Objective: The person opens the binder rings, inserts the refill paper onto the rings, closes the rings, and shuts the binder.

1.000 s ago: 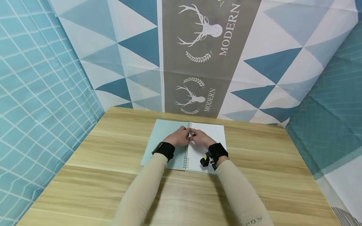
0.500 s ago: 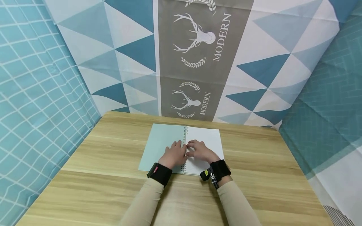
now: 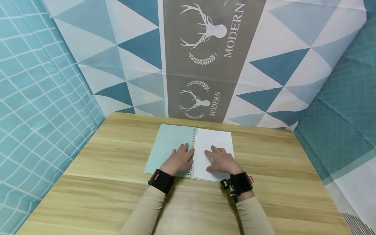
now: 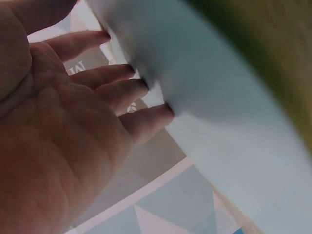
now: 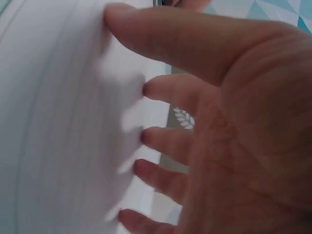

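Note:
A spiral notebook (image 3: 202,138) lies open on the wooden table, its pale green cover (image 3: 170,137) on the left and a white lined page (image 3: 217,137) on the right. Over the cover, close to the wire binding, my left hand (image 3: 178,159) rests with spread fingers; in the left wrist view its fingertips (image 4: 165,111) touch the pale surface. My right hand (image 3: 222,160) is on the lined page, fingers apart. The right wrist view has the right fingertips (image 5: 146,136) at the paper and the thumb stretched out. Neither hand holds anything.
The wooden table (image 3: 97,189) spreads around the notebook. A patterned cloth (image 3: 141,58) with triangles and deer prints hangs behind it. Blue checked cloth (image 3: 44,81) is at the left, teal cloth (image 3: 343,107) at the right.
Both hands were together at the upper binding. They have come down toward me and parted, the right hand moving right across the page. The camera view has shifted slightly.

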`<state>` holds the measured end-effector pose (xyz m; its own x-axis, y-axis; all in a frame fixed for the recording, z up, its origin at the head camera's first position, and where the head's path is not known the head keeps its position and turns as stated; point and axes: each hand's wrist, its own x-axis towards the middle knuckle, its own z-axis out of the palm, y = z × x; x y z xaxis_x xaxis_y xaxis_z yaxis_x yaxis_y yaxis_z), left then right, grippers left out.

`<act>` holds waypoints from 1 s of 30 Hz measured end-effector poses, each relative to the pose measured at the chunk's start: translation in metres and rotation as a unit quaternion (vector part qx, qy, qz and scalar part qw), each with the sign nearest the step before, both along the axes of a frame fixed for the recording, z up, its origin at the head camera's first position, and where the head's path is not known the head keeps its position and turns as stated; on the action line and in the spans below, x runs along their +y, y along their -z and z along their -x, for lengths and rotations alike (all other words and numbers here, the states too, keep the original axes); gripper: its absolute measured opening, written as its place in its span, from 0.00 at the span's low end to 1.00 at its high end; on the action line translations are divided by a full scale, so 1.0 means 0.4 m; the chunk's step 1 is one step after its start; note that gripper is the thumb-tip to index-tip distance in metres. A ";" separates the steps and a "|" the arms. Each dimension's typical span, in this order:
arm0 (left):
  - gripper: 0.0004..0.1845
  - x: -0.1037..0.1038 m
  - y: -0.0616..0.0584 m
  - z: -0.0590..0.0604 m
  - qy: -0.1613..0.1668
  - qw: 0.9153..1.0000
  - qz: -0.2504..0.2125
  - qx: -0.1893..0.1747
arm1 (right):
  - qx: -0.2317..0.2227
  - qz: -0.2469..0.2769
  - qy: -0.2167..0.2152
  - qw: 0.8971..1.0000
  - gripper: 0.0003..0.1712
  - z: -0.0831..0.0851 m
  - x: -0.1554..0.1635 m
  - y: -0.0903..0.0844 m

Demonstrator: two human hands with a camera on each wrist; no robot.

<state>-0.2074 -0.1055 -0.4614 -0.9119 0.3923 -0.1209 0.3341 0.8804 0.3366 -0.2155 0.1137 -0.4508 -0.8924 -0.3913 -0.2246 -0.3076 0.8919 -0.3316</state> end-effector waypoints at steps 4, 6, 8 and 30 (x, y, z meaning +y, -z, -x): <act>0.27 -0.011 -0.017 -0.013 0.025 0.999 -0.005 -0.022 | -0.030 -0.012 0.010 0.999 0.49 -0.019 0.011 -0.023; 0.30 -0.011 -0.029 -0.022 0.032 0.998 -0.007 -0.044 | -0.043 -0.019 0.015 0.999 0.53 -0.029 0.012 -0.031; 0.35 -0.007 -0.039 -0.029 0.036 0.997 -0.001 -0.064 | -0.050 -0.022 0.016 0.998 0.57 -0.035 0.012 -0.034; 0.22 -0.002 -0.048 -0.034 0.069 0.996 -0.020 -0.060 | -0.072 0.009 0.019 0.997 0.61 -0.013 0.062 -0.022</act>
